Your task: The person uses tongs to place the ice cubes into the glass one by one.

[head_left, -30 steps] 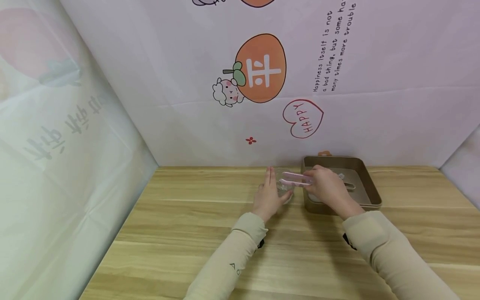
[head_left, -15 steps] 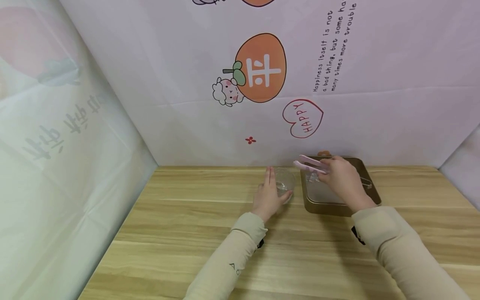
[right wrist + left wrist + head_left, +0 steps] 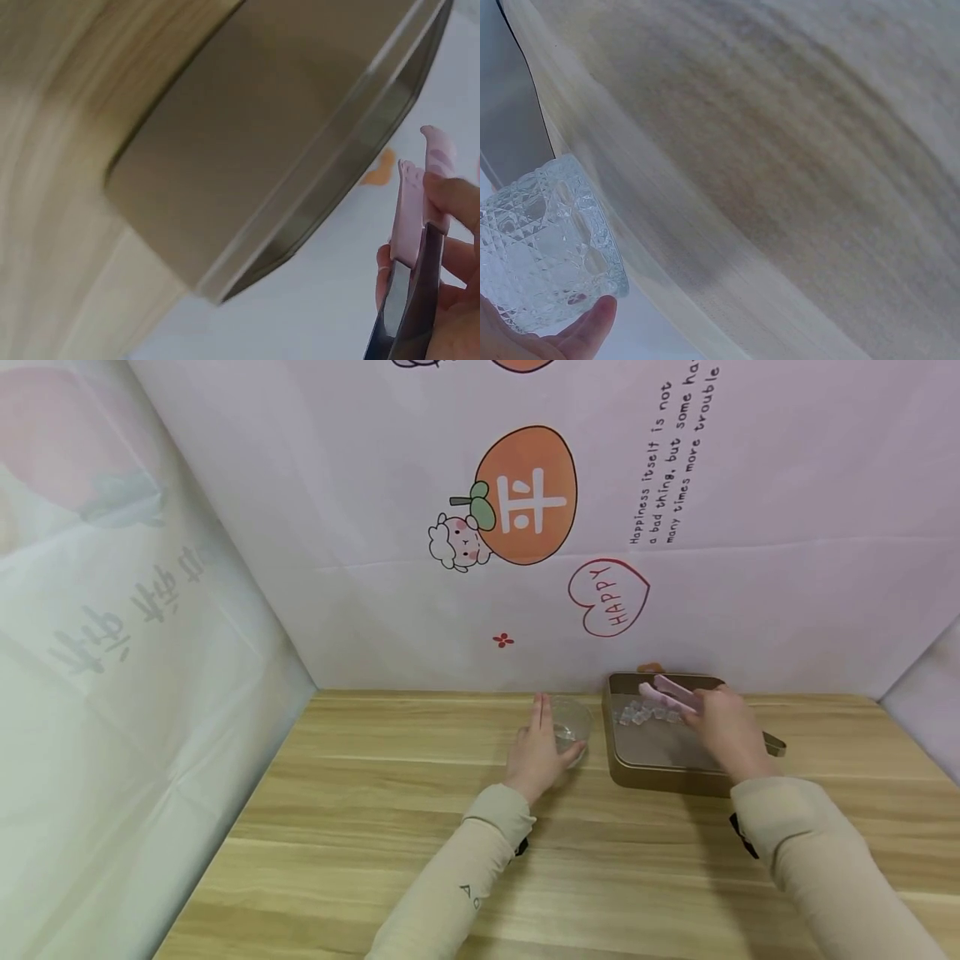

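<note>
In the head view my left hand (image 3: 534,756) holds a clear drinking glass (image 3: 573,717) on the wooden table, two fingers along its left side and the thumb at the near side. The left wrist view shows the diamond-cut pattern of the glass (image 3: 547,240). My right hand (image 3: 726,733) grips a pair of tongs (image 3: 673,695) over a bronze-coloured rectangular tin (image 3: 660,779). Pink tips and a dark metal body show on the tongs (image 3: 407,217) in the right wrist view, the tips slightly apart with nothing between them. Several clear cubes (image 3: 642,712) lie in the tin.
The tin stands right of the glass, its back close to the printed white cloth wall (image 3: 420,635). Another cloth wall (image 3: 172,693) bounds the table (image 3: 390,793) on the left. The tongs' handle end sticks out past the tin's right side.
My right hand has drawn the tongs rightward, from over the glass to above the tin. The cubes in the tin have come into view. My left hand has stayed at the glass.
</note>
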{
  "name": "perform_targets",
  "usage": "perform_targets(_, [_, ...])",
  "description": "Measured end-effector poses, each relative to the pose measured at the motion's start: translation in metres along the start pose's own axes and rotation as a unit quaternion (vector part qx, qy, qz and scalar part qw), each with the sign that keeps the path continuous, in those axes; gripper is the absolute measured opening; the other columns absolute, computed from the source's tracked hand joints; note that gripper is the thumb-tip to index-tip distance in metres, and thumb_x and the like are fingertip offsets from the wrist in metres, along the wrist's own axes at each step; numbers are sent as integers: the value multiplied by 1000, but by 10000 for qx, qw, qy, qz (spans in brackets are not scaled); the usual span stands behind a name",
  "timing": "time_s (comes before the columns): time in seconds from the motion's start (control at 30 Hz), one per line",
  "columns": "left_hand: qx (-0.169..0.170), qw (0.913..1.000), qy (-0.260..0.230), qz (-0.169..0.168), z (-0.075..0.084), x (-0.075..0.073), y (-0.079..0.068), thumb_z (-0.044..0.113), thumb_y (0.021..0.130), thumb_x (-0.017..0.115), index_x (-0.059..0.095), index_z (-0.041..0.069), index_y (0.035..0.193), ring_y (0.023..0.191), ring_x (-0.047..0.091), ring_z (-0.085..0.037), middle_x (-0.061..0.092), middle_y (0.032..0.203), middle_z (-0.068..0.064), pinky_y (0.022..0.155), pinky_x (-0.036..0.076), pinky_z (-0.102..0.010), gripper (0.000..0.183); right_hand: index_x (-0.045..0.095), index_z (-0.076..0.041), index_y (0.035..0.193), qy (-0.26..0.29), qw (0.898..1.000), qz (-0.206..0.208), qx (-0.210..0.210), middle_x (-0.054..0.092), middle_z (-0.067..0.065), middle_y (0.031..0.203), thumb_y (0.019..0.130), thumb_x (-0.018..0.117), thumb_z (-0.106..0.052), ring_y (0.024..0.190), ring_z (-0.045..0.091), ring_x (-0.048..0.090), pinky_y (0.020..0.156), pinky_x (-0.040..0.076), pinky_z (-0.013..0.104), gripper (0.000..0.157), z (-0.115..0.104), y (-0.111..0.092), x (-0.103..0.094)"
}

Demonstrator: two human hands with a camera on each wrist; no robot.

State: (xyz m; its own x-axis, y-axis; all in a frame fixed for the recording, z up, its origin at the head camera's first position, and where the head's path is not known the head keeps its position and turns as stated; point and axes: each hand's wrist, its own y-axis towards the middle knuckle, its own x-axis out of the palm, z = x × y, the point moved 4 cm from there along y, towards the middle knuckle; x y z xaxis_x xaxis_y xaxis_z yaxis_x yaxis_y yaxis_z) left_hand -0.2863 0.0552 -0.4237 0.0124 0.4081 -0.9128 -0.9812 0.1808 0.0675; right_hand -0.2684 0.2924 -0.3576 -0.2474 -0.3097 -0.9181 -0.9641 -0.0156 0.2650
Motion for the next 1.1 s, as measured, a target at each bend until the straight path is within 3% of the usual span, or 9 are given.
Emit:
perform_targets(0.17, [6,10000,24,15,-1,1,1,59,88,56,7,13,155,114,59,-28,8,163,1,79,56,-32,95,58,17,88,-305,9995,-83,-99,58,30,74,88,60,-8,73,45,54,62,45,54,26,13,-1,3])
perform_targets(0.33, [-15,10000,49,-7,-1,1,2,61,88,55,6,13,155,117,58,-28,7,163,1,80,56,-33,96,56,15,75,-343,9992,-193,102,54,28,67,86,62,-8,67,42,52,55,42,50,26,22,-4,7])
perform_targets(0.57, [-46,10000,54,-17,-1,1,2,62,87,55,7,14,155,117,58,-27,5,163,2,75,56,-32,96,58,12,69,-472,9961,-553,493,55,33,74,86,60,-11,73,47,54,58,45,52,29,33,-5,15])
perform_targets(0.93, [-57,10000,23,-5,-1,0,1,60,87,56,8,14,155,114,59,-27,6,163,2,70,55,-29,95,58,15,74,-491,9938,-813,569,51,42,85,80,60,-6,77,54,54,65,46,58,22,43,-4,26])
perform_targets(1.1, [-45,10000,59,-5,-2,0,1,61,87,55,8,13,155,114,59,-26,6,163,2,68,55,-28,95,58,15,75,-520,9918,-1033,544,51,38,84,81,62,-6,77,50,53,62,47,56,22,44,-6,28])
